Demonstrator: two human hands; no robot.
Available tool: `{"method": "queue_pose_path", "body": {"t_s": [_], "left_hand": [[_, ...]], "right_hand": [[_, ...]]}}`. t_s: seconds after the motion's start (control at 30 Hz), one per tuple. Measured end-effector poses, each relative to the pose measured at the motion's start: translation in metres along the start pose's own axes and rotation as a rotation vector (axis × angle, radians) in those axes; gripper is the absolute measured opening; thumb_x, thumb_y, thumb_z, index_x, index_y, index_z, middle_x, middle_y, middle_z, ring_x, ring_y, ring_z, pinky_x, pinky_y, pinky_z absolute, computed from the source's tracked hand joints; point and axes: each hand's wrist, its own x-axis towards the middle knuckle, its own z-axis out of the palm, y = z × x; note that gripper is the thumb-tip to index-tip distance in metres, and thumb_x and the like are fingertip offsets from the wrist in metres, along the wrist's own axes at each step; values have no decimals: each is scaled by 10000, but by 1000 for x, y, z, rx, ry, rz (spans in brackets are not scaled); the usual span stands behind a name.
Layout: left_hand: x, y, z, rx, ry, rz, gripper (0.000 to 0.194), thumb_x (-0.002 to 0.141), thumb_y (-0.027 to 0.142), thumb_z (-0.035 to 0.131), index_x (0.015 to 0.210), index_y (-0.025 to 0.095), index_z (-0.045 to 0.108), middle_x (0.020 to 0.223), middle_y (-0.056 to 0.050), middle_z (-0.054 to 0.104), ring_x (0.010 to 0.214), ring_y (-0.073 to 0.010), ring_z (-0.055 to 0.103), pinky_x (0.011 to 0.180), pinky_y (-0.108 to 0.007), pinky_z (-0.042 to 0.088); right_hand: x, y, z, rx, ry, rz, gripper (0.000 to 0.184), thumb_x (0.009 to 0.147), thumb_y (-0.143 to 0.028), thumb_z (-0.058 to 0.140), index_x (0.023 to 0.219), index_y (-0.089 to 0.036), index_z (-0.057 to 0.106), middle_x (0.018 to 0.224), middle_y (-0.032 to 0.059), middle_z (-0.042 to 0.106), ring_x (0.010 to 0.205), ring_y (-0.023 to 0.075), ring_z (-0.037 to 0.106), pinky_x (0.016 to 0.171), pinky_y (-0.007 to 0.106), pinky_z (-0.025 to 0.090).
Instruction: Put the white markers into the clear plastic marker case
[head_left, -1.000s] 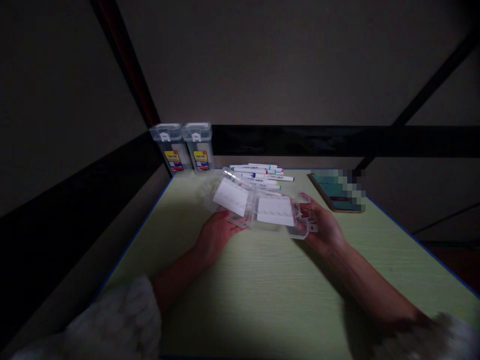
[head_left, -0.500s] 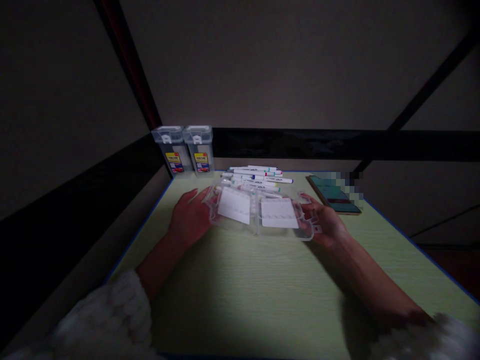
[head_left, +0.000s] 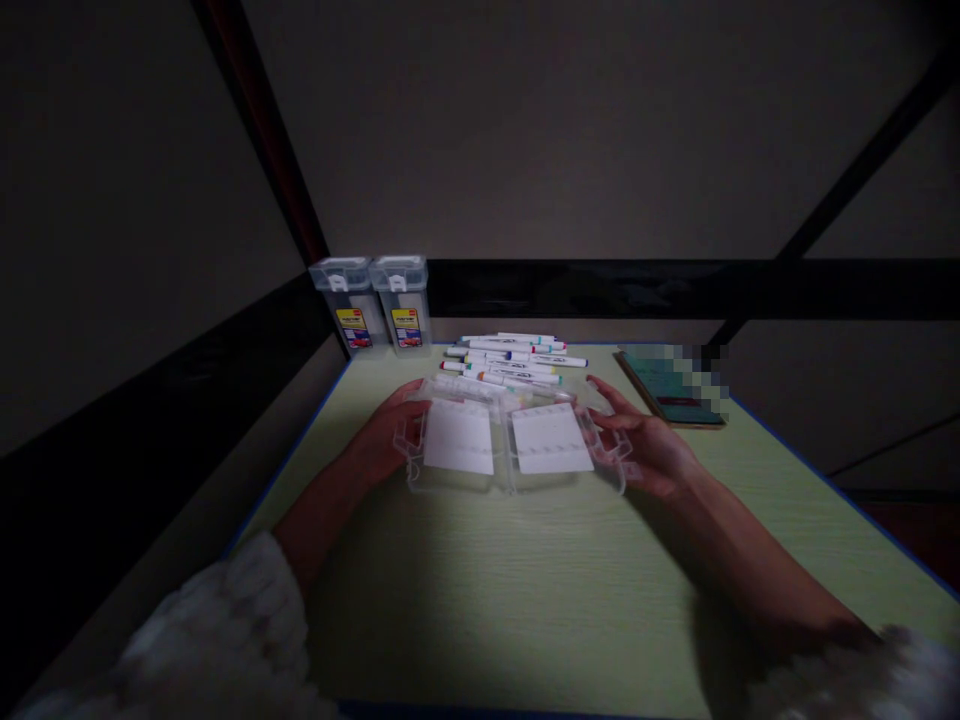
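A clear plastic case [head_left: 501,480] is spread open over the table, its two halves side by side with a hinge between them. One white card [head_left: 459,437] lies in the left half and another white card [head_left: 551,438] in the right half. My left hand [head_left: 386,432] grips the case's left end, and my right hand [head_left: 651,445] grips its right end with the thumb on the near edge; some fingers are hidden behind the plastic. Just beyond the case lie several white markers [head_left: 517,357] with coloured ends, in a loose pile.
Two clear lidded boxes with yellow labels, a left box [head_left: 358,305] and a right box [head_left: 406,305], stand at the table's back left corner. A tablet-like device [head_left: 660,385] lies at the right. The pale table [head_left: 495,600] has a blue edge; walls rise behind it.
The open case has come slightly nearer and levelled out, its left end dropping. My left hand has shifted a little left along with it, and more of the markers show behind.
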Motion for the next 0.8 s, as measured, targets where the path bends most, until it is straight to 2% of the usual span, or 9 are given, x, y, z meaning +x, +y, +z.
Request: {"method": "queue_pose_path", "body": {"t_s": [0.13,0.27,0.33,0.47,0.6,0.7,0.8], "left_hand": [[2,0,-6,139,49,-49,697,627,65,582,1263,215,339,822,-72,664,516,-159,618,439,-235,476],[0,-2,-5,153,-23,-61,795,614,68,606,1305,258,262,833,-81,668,511,-165,615,426,-233,465],[-2,-4,-4,140,-84,-64,796,604,73,623,1298,262,282,868,-88,666,537,-169,621,439,-235,473],[-5,-8,-3,135,-213,-92,739,602,98,647,1259,262,351,980,-102,643,685,-202,648,522,-256,507],[-7,-12,-3,154,-312,-111,643,616,119,649,1199,256,415,1046,-100,616,821,-217,636,606,-266,516],[-7,-14,-3,174,-345,-126,587,617,132,655,1154,235,441,1045,-107,610,843,-218,628,621,-267,511],[-6,-14,-5,197,-358,-167,573,609,156,669,1126,217,431,1007,-104,617,810,-202,626,607,-255,502]], "right_hand": [[-1,-3,-5,-66,-38,15,656,640,4,509,1213,-292,391,794,-23,661,546,108,617,481,204,503],[-1,-5,-12,-142,-73,-14,641,633,-37,575,1205,-278,415,825,-9,667,544,112,619,435,180,496],[-1,-5,-17,-221,-76,-36,619,635,-68,613,1188,-280,434,846,6,672,503,109,607,425,195,503],[1,-6,-27,-419,-47,-105,467,644,-148,673,1081,-231,530,842,40,678,625,127,626,507,192,512],[3,-8,-33,-577,-13,-214,223,598,-246,726,775,-163,620,663,-1,641,521,70,561,446,132,442],[5,-10,-35,-671,-25,-257,225,547,-290,751,618,-135,603,557,-19,585,476,57,516,444,147,421],[6,-12,-37,-754,-34,-217,270,534,-346,747,600,-138,588,515,-18,568,455,66,497,448,181,408]]}}
